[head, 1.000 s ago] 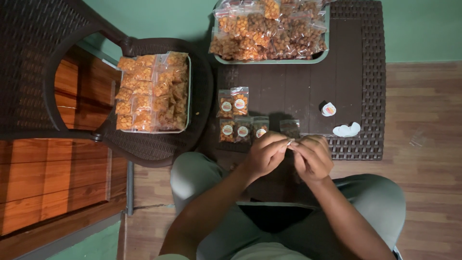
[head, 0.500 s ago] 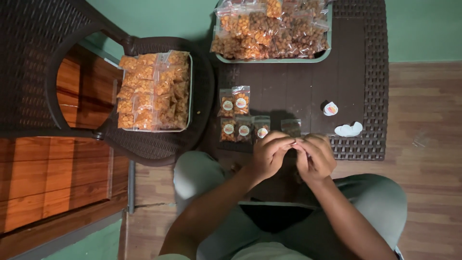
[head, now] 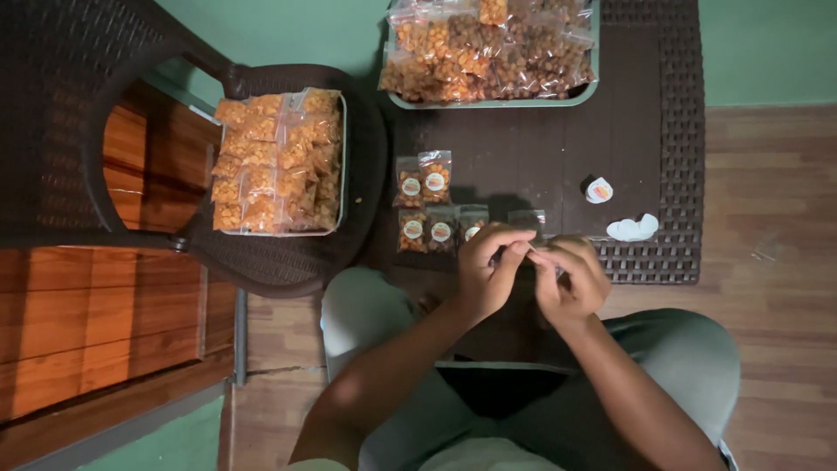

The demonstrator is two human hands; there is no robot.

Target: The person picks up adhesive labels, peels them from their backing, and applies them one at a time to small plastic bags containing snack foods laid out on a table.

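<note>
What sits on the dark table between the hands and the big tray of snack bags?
In the head view, five small labelled snack packets lie there.

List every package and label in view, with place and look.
Labelled snack packets: small clear bags with round orange-and-white stickers, on the dark table by the left hand.
Unlabelled packets in the grey tray: table's far edge.
Orange snack packets: tray on the chair.
Sticker roll: table's right.

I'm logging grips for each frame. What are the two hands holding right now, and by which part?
The left hand and right hand pinch something small between their fingertips; what it is and where it is gripped cannot be told.
</note>
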